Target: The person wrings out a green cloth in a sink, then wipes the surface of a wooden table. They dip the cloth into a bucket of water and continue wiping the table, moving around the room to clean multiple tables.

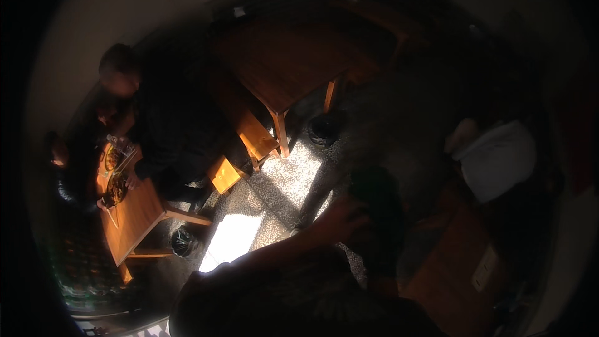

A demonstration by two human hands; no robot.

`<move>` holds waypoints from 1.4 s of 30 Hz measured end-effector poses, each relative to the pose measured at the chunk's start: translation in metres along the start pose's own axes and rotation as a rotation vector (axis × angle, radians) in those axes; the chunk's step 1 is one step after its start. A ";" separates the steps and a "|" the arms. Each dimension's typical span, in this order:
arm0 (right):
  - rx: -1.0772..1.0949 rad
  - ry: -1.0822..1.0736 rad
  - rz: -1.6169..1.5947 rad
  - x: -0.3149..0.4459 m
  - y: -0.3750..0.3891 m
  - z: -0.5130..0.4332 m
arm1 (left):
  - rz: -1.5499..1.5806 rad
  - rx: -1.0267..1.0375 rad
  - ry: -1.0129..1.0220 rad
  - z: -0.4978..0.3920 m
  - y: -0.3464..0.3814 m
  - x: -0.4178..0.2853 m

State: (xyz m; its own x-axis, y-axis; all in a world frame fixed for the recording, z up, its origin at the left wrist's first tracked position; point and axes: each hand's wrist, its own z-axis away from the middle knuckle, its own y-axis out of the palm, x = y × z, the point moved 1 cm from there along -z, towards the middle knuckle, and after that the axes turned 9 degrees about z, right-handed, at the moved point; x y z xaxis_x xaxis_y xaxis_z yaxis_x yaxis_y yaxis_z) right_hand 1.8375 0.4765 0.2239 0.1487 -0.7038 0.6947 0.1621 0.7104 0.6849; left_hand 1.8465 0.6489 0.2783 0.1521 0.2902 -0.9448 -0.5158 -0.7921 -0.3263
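Note:
My left forearm crosses the lower middle of the head view, and my left hand (pixel 345 221) is in deep shadow. Its curled fingers rest against the side of a dark green object (pixel 376 192) and seem to hold it. Too little light falls there to tell what the object is. I cannot make out my right hand in the dark area at the lower right. Below and around my arm lies a speckled terrazzo floor (pixel 299 168) with bright patches of sunlight.
Left, people sit at a wooden table (pixel 145 210) with bowls of food (pixel 116 189). A lined bin (pixel 183 242) stands beside it. Ahead are a wooden table (pixel 290 70), bench (pixel 257 135), stool (pixel 223 175) and black bin (pixel 324 129). Right: a white-clad person (pixel 498 161) and another table (pixel 440 267).

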 end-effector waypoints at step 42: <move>0.825 0.251 0.877 0.205 0.090 -1.026 | 0.439 -1.144 -0.254 -0.816 -0.382 0.138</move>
State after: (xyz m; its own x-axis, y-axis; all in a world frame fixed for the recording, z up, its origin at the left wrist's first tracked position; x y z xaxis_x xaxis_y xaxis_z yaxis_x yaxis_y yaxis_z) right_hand 2.8834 0.3848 0.2024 0.0947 0.0972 0.9907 -0.7388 0.6739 0.0045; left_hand 2.7522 0.5531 0.2486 -0.0790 -0.1216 -0.9894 0.5654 -0.8229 0.0560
